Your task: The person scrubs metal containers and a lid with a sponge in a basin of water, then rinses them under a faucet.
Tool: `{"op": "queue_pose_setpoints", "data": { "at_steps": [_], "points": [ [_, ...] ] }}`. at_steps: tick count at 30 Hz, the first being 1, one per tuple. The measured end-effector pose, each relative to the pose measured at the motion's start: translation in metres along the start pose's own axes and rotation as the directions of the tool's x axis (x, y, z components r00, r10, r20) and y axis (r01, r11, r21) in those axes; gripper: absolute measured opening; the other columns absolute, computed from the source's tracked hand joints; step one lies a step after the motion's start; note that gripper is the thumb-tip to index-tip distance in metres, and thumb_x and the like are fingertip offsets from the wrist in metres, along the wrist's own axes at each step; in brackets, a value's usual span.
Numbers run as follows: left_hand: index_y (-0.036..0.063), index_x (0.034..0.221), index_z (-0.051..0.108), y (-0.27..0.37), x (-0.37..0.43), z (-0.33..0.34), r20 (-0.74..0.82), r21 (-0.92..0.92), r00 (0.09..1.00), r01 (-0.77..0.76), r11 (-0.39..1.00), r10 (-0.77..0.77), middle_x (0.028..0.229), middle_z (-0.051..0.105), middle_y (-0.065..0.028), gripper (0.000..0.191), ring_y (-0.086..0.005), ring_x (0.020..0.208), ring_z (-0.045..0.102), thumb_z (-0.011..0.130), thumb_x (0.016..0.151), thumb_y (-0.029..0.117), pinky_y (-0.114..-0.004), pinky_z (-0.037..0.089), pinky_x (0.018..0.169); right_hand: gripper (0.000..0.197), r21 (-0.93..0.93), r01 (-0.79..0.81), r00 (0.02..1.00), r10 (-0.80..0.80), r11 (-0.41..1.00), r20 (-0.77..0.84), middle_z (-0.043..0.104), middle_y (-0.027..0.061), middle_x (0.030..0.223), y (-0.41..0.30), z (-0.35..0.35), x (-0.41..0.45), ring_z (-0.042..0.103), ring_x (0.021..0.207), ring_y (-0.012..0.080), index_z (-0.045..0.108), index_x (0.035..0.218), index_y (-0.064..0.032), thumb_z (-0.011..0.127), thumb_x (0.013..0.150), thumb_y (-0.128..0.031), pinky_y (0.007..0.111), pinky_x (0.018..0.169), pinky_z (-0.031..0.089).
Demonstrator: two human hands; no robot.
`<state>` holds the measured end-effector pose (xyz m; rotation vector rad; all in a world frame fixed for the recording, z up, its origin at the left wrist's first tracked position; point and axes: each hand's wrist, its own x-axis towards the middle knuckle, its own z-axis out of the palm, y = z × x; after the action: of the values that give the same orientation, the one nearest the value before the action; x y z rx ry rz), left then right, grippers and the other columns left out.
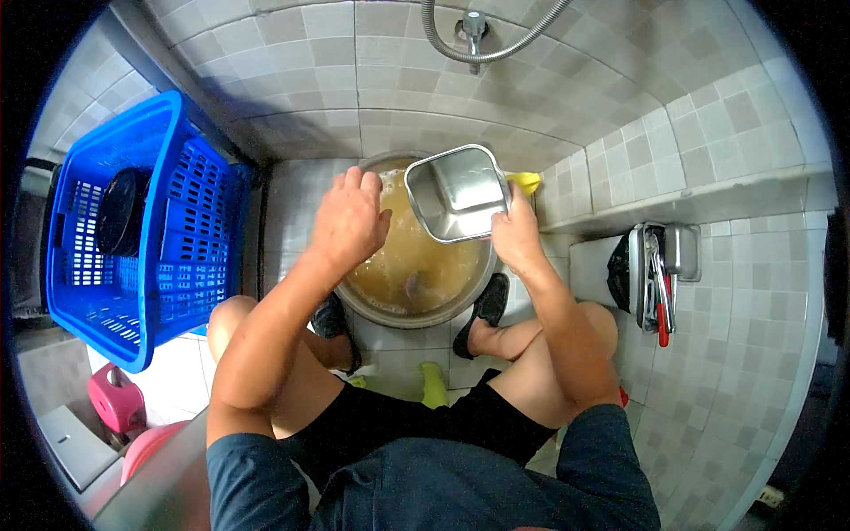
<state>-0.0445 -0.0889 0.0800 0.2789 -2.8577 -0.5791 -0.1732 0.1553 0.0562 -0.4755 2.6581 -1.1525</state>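
Observation:
A square stainless steel pan (458, 192) with a bright rim is tilted above the right part of a round metal basin (425, 322). My right hand (514, 232) grips the pan by its right edge. Cloudy brown water (431, 265) with some foam fills the basin, and a dark object, too unclear to name, shows in it near the front. Over the basin's left side is my left hand (352, 216), palm down, with its fingers close together and the thumb apart; nothing shows in it. Something yellow (526, 182) lies behind my right hand.
A blue plastic basket (149, 265) with dark round items stands at the left. Metal containers (682, 252) and red-handled utensils (663, 312) sit at the right. A tap with a metal hose (473, 26) is on the tiled wall ahead. A pink plastic item (118, 401) is at lower left.

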Motion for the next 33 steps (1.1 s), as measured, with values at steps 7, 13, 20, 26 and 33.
{"op": "queue_pose_setpoints", "data": {
  "at_steps": [7,13,20,26,33],
  "points": [
    [0.0051,0.097,0.058,0.007,-0.001,0.012,-0.085,-0.009,0.936,-0.345,0.939,0.343,0.098,0.054,-0.0143,0.029,-0.0342,0.092,0.055,0.072,0.072,0.008,-0.043,0.049,0.081,0.061,-0.006,0.012,1.0,-0.012,1.0,-0.027,0.046,0.0382,0.134,-0.018,-0.003,-0.002,0.045,0.127,0.0495,0.033,0.138,0.0175,0.048,0.081,0.001,0.044,0.112,0.033],
    [0.0014,0.117,0.061,0.029,0.001,0.014,0.152,-0.651,0.98,0.002,0.759,0.127,0.101,0.063,-0.0087,0.043,-0.0194,0.081,0.058,0.075,0.079,0.016,-0.033,0.049,0.073,0.067,-0.089,0.212,0.972,-0.219,0.973,-0.084,0.036,0.0377,0.141,-0.018,-0.002,-0.008,0.037,0.133,0.0499,0.025,0.142,0.0155,0.048,0.08,0.005,0.047,0.114,0.028],
    [0.0009,0.114,0.062,0.03,0.015,0.01,0.446,-0.865,0.887,0.462,-0.198,0.12,0.08,0.061,-0.0045,0.051,-0.0118,0.063,0.051,0.046,0.101,0.047,-0.027,0.041,0.055,0.075,-0.182,0.429,0.874,-0.457,0.885,-0.162,0.017,0.0362,0.151,-0.052,0.003,-0.021,0.026,0.139,0.0516,0.014,0.147,0.0115,0.047,0.08,0.011,0.049,0.116,0.027],
    [0.0056,0.102,0.059,0.047,0.014,-0.005,0.489,-0.684,0.872,0.407,-0.605,0.033,0.07,0.052,-0.0027,0.035,-0.0131,0.056,0.045,0.051,0.1,0.04,-0.028,0.036,0.048,0.083,-0.28,0.546,0.77,-0.605,0.789,-0.203,0.013,0.035,0.153,-0.049,0.001,-0.02,0.025,0.139,0.0524,0.012,0.148,0.01,0.054,0.077,0.011,0.048,0.115,0.031],
    [0.0066,0.098,0.058,0.027,0.012,-0.005,0.39,-0.728,0.918,0.356,-0.586,0.073,0.074,0.057,-0.0031,0.025,-0.0107,0.052,0.042,0.055,0.1,0.031,-0.024,0.033,0.045,0.081,-0.13,0.481,0.861,-0.495,0.867,-0.119,0.025,0.0311,0.151,-0.051,-0.004,-0.028,0.036,0.135,0.0483,0.021,0.149,0.005,0.067,0.083,-0.001,0.046,0.108,0.04]
  ]
}}
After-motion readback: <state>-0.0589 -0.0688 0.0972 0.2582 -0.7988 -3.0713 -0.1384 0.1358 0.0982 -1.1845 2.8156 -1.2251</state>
